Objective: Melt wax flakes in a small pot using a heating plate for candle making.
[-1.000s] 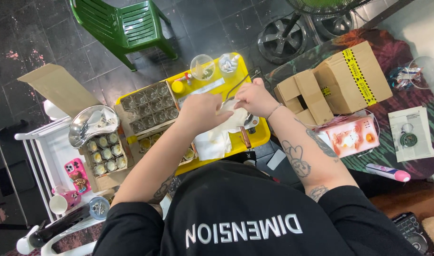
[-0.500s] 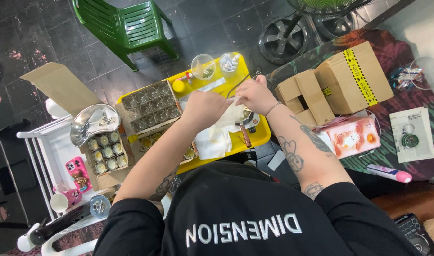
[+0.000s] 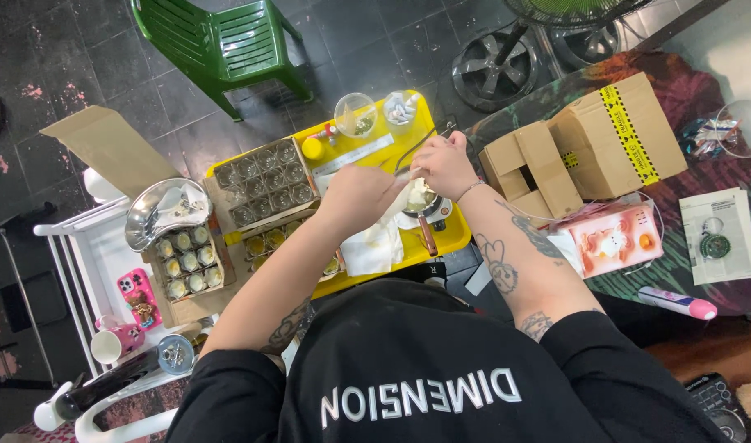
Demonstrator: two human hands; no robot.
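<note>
My left hand (image 3: pixel 355 195) and my right hand (image 3: pixel 445 162) both grip a white bag (image 3: pixel 410 197), held between them over a small pan (image 3: pixel 429 212) with a brown handle. The pan sits on a yellow tray (image 3: pixel 451 239). My right hand pinches the bag's upper end, and my left holds its lower side. A white cloth (image 3: pixel 367 248) lies on the tray just below my left hand. Left of it, a cardboard box holds several empty glass jars (image 3: pixel 262 184). What is inside the bag is hidden.
A box of filled jars (image 3: pixel 183 262) and a metal bowl (image 3: pixel 162 213) stand left of the tray, over a white rack with a pink phone (image 3: pixel 136 295). Cardboard boxes (image 3: pixel 613 131) sit at the right. A green chair (image 3: pixel 220 45) stands behind.
The bag has come down closer to the pan and bunched up between my hands. My right hand shifted slightly up the tray; my left stays on the bag.
</note>
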